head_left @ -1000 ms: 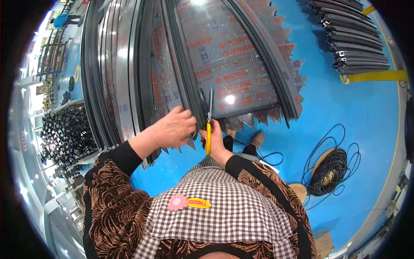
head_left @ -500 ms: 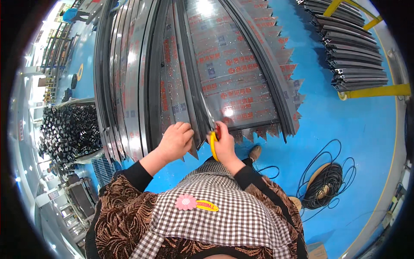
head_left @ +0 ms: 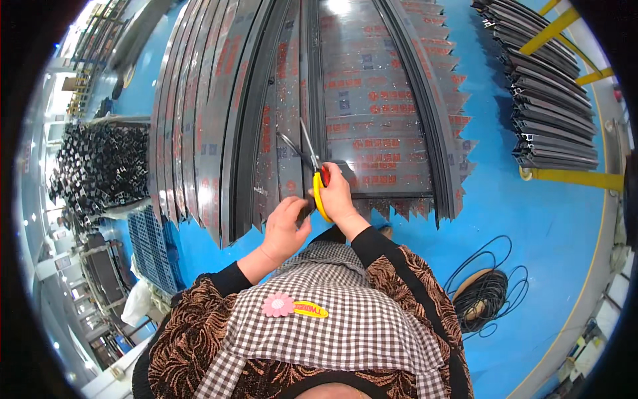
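Note:
My right hand (head_left: 336, 196) is closed around scissors (head_left: 318, 194) with a yellow and red handle. Their blades are spread apart over the grey profiles and point away from me. To its left, my left hand (head_left: 286, 227) is slightly blurred, thumb and fingers apart at the near end of a dark profile; whether it touches the profile is unclear. Long grey profiles with red-printed film (head_left: 375, 143) lie side by side before me, with jagged near ends. A dark channel profile (head_left: 316, 86) runs lengthwise among them, beyond the scissors.
More dark profiles (head_left: 551, 113) are stacked on a yellow-framed rack (head_left: 578, 178) at the right. A coil of black cord (head_left: 488, 299) lies on the blue floor at lower right. At left are a heap of short black pieces (head_left: 100, 166) and a blue pallet (head_left: 154, 249).
The scissors have gone from closed to spread blades, moving slightly left and toward me. My left hand has drawn back from the profile's surface toward me. The view has shifted.

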Demonstrator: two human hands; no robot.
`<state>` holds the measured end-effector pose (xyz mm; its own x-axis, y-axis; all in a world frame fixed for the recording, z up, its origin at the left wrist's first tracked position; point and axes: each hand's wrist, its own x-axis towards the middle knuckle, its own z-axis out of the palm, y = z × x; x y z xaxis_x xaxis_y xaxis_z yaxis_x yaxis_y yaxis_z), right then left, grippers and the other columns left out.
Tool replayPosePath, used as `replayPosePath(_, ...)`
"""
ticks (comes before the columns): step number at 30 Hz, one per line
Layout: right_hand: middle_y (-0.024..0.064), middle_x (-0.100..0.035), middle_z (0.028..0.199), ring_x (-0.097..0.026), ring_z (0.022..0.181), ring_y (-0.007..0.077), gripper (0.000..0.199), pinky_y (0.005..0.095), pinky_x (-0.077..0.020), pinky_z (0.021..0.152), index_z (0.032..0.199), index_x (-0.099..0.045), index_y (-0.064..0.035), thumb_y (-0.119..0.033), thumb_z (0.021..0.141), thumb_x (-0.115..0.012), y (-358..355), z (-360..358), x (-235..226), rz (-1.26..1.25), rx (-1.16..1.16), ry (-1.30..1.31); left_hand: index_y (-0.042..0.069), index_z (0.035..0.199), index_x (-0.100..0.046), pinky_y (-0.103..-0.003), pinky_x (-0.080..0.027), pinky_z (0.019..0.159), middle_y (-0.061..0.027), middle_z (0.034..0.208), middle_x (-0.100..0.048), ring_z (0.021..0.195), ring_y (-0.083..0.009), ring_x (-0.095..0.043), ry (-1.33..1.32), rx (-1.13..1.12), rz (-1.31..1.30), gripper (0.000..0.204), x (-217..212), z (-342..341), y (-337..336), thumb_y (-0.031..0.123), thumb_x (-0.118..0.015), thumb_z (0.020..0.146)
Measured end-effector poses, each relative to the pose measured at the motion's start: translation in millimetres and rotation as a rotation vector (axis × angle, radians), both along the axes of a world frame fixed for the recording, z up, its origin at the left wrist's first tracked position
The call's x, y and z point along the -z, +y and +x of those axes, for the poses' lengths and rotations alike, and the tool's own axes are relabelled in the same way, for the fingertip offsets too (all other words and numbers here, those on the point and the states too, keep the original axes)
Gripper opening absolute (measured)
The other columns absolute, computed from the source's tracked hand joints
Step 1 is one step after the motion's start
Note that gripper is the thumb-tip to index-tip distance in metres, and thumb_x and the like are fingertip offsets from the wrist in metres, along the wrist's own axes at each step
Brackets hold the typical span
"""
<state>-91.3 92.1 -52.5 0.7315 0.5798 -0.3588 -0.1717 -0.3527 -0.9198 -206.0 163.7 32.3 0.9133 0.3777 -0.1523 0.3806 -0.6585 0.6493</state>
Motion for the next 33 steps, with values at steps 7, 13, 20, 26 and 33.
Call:
replayPosePath(7,0.0156,-0.062,0.1,-0.061,0.084,0.0313,0.055,0.0367,-0.0479,0.073,0.117,-0.048,-0.0042,-0.002,0.067,-0.068,-2.0,7.7,8.2,0.094,0.054,0.036,-0.002,0.118,-0.048,-0.037,-0.045,0.081,-0.016,0.114,-0.053,0.096,-0.0321,-0.052,0.05,0.156,0.476,0.053,-9.7,23.5,-16.9,0.012,-0.061,0.068)
replayPosePath(13,0.0142,-0.062,0.094,-0.061,0.08,0.0254,0.053,0.0333,-0.0477,0.07,0.117,-0.047,-0.0042,-0.004,0.069,-0.068,-42.0,15.8,-9.7,0.019,0.053,-0.052,-0.003,0.118,-0.047,-0.045,-0.034,0.098,-0.0186,0.116,-0.052,0.114,-0.0347,-0.045,0.019,0.378,0.593,0.057,-12.0,21.6,10.4,0.016,-0.063,0.067)
replayPosePath(20,0.0118,-0.062,0.092,-0.06,0.077,0.0201,0.051,0.0305,-0.0473,0.068,0.12,-0.044,-0.0033,-0.005,0.075,-0.067,-76.2,-72.0,34.7,0.11,0.136,-0.003,0.003,0.116,-0.052,-0.053,-0.023,0.106,-0.0138,0.124,-0.049,0.123,-0.034,-0.039,0.249,0.646,0.803,0.053,-18.8,56.6,22.0,0.021,-0.067,0.069)
replayPosePath(26,0.011,-0.059,0.098,-0.059,0.079,0.0184,0.053,0.0286,-0.0469,0.068,0.123,-0.04,-0.0035,-0.002,0.076,-0.065,-48.4,-94.6,55.5,0.341,0.286,0.258,0.008,0.099,-0.064,-0.05,-0.027,0.103,-0.012,0.107,-0.057,0.116,-0.0314,-0.043,0.189,0.993,0.84,0.039,-19.5,114.2,65.6,0.036,-0.067,0.072)
replayPosePath(33,0.011,-0.056,0.103,-0.058,0.083,0.0186,0.053,0.0278,-0.0466,0.071,0.123,-0.039,-0.0046,0.001,0.076,-0.062,-16.2,-103.3,69.5,0.291,0.437,0.325,0.007,0.083,-0.065,-0.041,-0.037,0.091,-0.0074,0.089,-0.057,0.098,-0.0262,-0.051,0.468,1.473,0.647,0.038,-7.8,165.9,74.8,0.041,-0.071,0.068)
